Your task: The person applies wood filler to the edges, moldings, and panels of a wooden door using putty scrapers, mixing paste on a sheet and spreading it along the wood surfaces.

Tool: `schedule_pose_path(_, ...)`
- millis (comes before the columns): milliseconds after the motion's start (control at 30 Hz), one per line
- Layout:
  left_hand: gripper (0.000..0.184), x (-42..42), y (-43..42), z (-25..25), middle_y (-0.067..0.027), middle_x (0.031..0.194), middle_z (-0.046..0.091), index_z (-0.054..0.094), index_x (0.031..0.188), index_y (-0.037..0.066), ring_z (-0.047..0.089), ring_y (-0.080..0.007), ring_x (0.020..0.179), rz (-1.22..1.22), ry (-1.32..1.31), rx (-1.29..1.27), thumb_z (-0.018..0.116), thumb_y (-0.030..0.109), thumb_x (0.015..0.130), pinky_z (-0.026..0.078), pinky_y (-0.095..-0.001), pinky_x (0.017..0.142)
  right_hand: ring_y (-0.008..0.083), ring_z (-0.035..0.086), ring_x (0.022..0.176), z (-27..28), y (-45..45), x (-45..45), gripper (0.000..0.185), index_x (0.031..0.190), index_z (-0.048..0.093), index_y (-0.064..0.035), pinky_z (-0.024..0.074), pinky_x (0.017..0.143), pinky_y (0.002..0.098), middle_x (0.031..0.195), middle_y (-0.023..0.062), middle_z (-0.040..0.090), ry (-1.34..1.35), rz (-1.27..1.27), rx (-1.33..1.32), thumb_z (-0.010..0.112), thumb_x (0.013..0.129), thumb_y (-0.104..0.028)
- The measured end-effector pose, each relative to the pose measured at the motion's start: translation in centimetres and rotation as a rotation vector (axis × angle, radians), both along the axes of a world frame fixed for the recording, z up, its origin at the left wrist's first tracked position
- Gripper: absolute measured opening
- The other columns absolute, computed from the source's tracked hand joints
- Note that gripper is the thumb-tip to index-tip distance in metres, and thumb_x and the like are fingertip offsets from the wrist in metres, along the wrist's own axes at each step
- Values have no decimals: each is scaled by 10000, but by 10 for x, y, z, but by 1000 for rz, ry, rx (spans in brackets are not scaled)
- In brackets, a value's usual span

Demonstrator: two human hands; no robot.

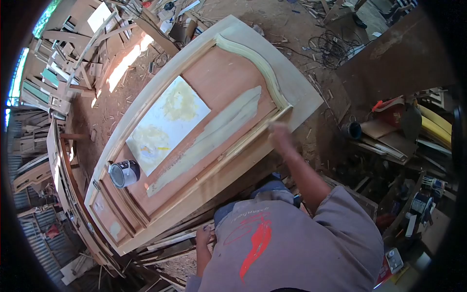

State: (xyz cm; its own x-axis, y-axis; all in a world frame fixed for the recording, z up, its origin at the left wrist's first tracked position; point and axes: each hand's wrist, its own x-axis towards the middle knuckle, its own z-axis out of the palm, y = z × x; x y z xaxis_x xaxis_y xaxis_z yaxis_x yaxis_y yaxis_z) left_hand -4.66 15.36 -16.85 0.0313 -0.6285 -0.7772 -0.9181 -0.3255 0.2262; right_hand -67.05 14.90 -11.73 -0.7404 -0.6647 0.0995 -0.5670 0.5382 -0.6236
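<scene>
A large wooden door panel [243, 141] with a curved moulding [262, 68] at its far end lies slanted before me. My right hand [280, 136] is at its near right edge, by the end of the straight moulding. The fingers look closed but are blurred, and what they hold is hidden. My left hand [205, 235] is low beside my leg, below the panel's near edge, with fingers curled and their contents unclear. On the panel lie a white board [189, 104] smeared with yellowish paste and an opened paint can [125, 173]. A pale smear [209, 136] runs along the recessed surface.
Tangled cables [333, 48] lie on the dirt floor beyond the panel. A brown sheet [399, 48] stands at the far right, with a dark bucket [351, 130] below it. Wood scraps [382, 138] crowd the right, and a long curved panel [65, 180] leans at left.
</scene>
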Motion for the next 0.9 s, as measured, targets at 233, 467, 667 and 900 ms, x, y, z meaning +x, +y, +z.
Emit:
schedule_pose_path(233, 512, -16, -15, -2, -220, 1198, 758, 679, 1331, -41, 739, -275, 1082, 92, 150, -123, 727, 327, 979, 561, -373, 957, 415, 730, 913, -37, -9, -53, 192, 994, 764, -52, 587, 812, 515, 944, 225, 744, 186, 181, 531, 619, 874, -92)
schedule_pose_path(467, 518, -36, -19, 21, -214, 1190, 759, 681, 1324, -43, 735, -271, 1086, 139, 175, -146, 735, 340, 978, 557, -372, 976, 362, 744, 834, -14, -28, -27, 164, 978, 777, -60, 596, 767, 499, 852, 195, 751, -36, 157, 381, 665, 860, -76)
schedule_pose_path(667, 509, 10, 1, 1, -212, 1151, 771, 701, 1280, -43, 744, -278, 1066, 144, 123, -78, 731, 354, 964, 563, -385, 944, 361, 726, 926, -50, -25, -14, 165, 961, 771, -53, 581, 830, 520, 912, 186, 741, 178, 100, 468, 635, 875, -91)
schedule_pose_path(900, 441, 60, 0, -39, -212, 1072, 785, 726, 1212, -46, 759, -284, 999, -25, 61, 98, 752, 289, 926, 577, -405, 856, 379, 719, 918, -9, -56, 143, 193, 1030, 758, -102, 579, 842, 498, 931, 164, 748, -76, 248, 381, 618, 897, -102)
